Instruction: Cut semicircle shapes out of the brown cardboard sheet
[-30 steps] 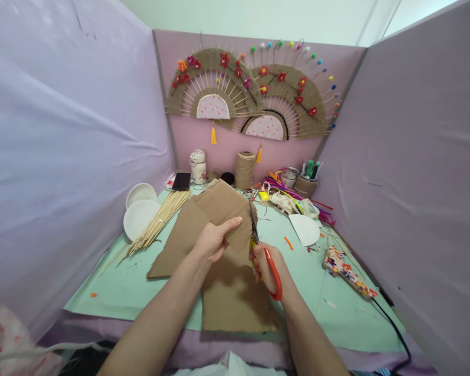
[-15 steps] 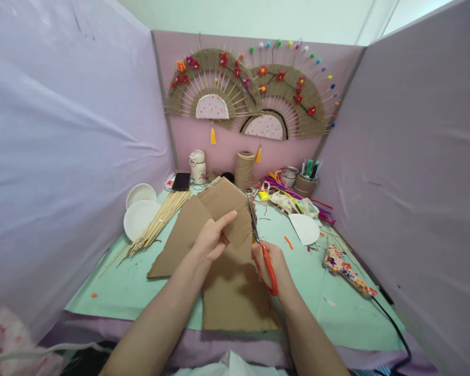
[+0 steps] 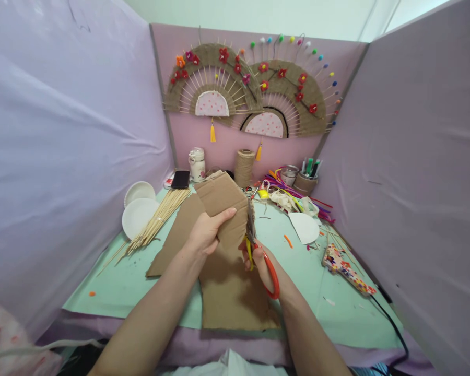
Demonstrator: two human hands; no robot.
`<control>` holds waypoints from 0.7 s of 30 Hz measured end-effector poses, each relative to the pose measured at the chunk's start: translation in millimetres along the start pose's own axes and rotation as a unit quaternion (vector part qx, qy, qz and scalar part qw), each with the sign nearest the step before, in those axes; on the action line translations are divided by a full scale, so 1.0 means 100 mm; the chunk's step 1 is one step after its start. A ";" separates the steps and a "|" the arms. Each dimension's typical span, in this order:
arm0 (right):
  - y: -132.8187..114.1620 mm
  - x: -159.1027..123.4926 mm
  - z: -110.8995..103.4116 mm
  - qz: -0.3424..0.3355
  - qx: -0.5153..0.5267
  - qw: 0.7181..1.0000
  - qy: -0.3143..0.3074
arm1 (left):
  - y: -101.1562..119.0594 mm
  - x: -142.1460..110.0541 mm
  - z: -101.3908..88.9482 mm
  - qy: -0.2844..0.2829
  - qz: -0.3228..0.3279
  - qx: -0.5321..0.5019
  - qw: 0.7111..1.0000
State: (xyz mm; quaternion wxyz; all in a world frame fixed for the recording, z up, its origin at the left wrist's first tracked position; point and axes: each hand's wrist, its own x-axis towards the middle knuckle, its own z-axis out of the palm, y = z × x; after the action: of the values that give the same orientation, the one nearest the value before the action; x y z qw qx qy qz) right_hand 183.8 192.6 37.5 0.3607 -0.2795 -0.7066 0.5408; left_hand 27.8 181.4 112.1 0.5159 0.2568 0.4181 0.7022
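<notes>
My left hand (image 3: 211,230) grips a folded or layered piece of brown cardboard (image 3: 224,196), thumb on top, holding it tilted above the table. In my right hand (image 3: 260,261) is a pair of scissors (image 3: 272,274) with red and yellow handles. Their blades lie along the right edge of the held cardboard, pointing away from me. Below both hands a larger cardboard sheet (image 3: 235,308) rests on the table, and another cardboard piece (image 3: 172,245) lies to its left.
Bamboo skewers (image 3: 160,219) and white paper bowls (image 3: 135,222) are at left. A twine spool (image 3: 244,167), white bottle (image 3: 197,166) and phone (image 3: 180,179) stand or lie behind. At right are a white paper piece (image 3: 304,228) and a patterned glue gun (image 3: 344,270) with a black cord.
The held cardboard has shifted slightly left and up with my left hand. The scissors' handles have spread apart after being closer together half a second ago.
</notes>
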 end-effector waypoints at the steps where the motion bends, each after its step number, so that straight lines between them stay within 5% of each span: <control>1: 0.00 0.00 0.00 -0.005 0.004 1.000 -0.002 | -0.01 0.00 0.00 -0.005 -0.002 0.004 1.000; 12: -0.06 0.01 -0.03 -0.027 -0.064 0.998 0.009 | -0.11 0.00 -0.03 -0.011 -0.009 0.024 1.000; 21: -0.03 -0.01 -0.06 0.016 -0.063 0.998 0.021 | -0.11 0.01 -0.05 -0.023 -0.018 0.021 0.999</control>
State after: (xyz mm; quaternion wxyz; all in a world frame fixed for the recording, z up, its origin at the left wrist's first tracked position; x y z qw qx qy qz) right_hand 189.0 194.3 41.6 0.3486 -0.3247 -0.7266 0.4951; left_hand 28.7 181.9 100.3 0.5327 0.2765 0.4255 0.6773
